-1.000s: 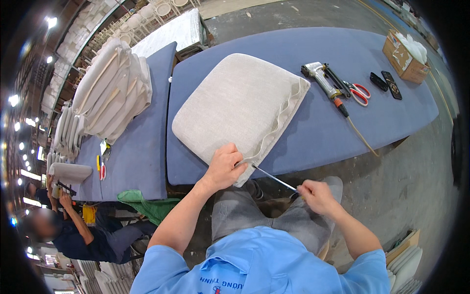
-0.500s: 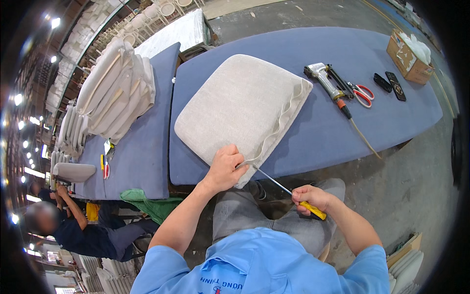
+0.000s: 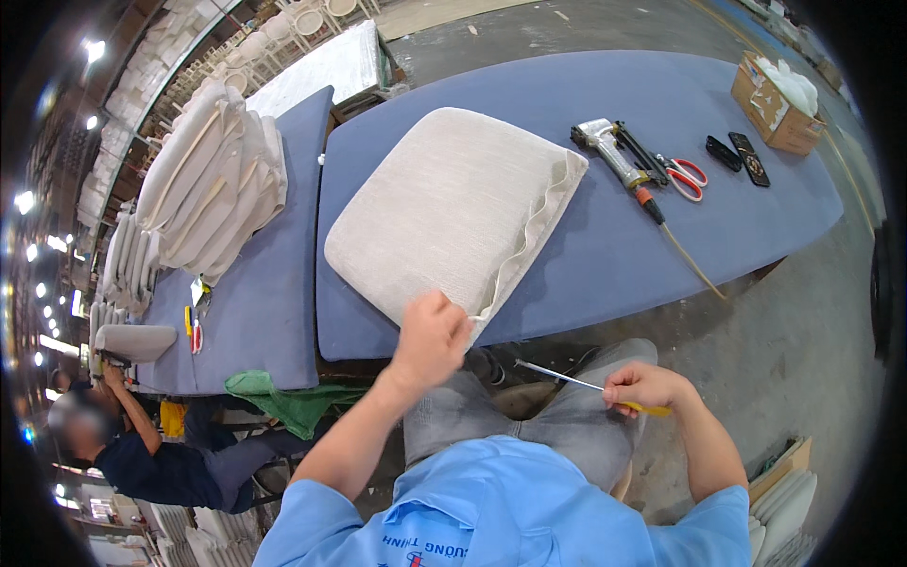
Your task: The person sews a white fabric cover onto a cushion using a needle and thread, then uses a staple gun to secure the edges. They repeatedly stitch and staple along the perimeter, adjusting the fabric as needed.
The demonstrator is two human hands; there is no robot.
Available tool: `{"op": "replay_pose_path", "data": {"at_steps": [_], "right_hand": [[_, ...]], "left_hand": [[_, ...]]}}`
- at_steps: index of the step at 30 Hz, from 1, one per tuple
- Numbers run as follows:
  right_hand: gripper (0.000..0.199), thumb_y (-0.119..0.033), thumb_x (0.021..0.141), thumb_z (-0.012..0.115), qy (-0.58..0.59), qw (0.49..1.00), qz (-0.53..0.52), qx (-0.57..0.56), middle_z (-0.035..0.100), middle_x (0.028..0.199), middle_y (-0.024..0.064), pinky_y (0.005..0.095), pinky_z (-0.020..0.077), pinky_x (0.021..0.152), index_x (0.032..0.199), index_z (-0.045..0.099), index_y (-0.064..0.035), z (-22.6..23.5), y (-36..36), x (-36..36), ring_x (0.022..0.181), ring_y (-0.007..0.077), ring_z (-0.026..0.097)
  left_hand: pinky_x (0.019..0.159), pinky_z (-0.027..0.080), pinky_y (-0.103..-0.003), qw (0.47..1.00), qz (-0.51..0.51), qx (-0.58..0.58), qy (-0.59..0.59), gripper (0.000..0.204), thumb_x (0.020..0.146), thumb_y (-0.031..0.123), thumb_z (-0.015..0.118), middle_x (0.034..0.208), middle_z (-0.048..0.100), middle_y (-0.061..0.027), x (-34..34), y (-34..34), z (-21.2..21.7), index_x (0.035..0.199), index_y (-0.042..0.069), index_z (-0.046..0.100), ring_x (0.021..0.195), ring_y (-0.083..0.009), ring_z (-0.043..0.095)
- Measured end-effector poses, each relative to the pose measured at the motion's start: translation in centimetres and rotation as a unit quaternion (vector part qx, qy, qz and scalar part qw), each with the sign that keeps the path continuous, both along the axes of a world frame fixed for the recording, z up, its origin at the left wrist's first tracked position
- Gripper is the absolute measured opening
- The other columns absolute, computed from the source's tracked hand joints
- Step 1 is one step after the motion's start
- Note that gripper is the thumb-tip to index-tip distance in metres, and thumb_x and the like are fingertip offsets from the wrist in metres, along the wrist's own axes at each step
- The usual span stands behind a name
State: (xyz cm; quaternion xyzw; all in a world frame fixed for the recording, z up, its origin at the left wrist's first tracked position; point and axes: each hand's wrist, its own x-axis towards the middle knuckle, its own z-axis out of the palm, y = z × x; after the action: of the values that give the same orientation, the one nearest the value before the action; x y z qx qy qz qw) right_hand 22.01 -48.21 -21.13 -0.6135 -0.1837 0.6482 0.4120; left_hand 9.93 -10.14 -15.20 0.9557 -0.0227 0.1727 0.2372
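The person's right hand [image 3: 642,390] is clamped around the yellow handle of a slim metal-shafted screwdriver [image 3: 584,382], which reaches leftward from it, its tip between the two hands and apart from the cushion. The left hand [image 3: 430,338] is at the near corner of a squarish, pale grey fabric-covered cushion [image 3: 439,213], its fingers bent; whether they pinch the cloth, one cannot tell. The cushion lies just beyond the left hand on a blue-grey padded table [image 3: 628,260], and a wavy, loose pale fabric edge [image 3: 517,250] runs from near that hand along the cushion's right side. Straight beyond the right hand lies a silver-and-black pneumatic stapler [image 3: 619,168], with red-handled scissors [image 3: 686,178] just beside it. Farther out, to the left of the left hand, stands a stack of pale grey fabric-covered pieces [image 3: 217,184].
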Motion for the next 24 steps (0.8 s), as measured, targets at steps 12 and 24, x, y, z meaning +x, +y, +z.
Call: {"op": "replay_pose_path", "data": {"at_steps": [12, 24], "right_hand": [[0.026, -0.029, 0.099, 0.068, -0.554, 0.809, 0.022, -0.194, 0.073, 0.079, 0.0155, 0.0493, 0.0552, 0.072, 0.091, 0.073, -0.0044, 2.2, -4.2, -5.0, 0.076, 0.0352, 0.072], [0.042, -0.029, 0.099, 0.07, -0.527, 0.798, -0.277, -0.089, 0.074, 0.11, 0.022, 0.0465, 0.0533, 0.092, 0.13, 0.066, -0.0006, 4.6, 8.8, 6.8, 0.105, 0.0389, 0.071]], "left_hand": [[0.082, 0.049, -0.045, 0.961, 0.035, -0.246, 0.123, 0.011, 0.088, 0.015, 0.079, 0.098, 0.064, -0.0128, -11.1, -6.2, -3.9, 0.095, 0.008, 0.076, 0.093, -0.0335, 0.063], [0.085, 0.044, -0.042, 0.991, 0.065, 0.02, -0.116, 0.017, 0.082, 0.008, 0.08, 0.1, 0.058, -0.0068, -5.3, -1.4, -4.2, 0.099, 0.011, 0.077, 0.093, -0.0278, 0.056]]}}
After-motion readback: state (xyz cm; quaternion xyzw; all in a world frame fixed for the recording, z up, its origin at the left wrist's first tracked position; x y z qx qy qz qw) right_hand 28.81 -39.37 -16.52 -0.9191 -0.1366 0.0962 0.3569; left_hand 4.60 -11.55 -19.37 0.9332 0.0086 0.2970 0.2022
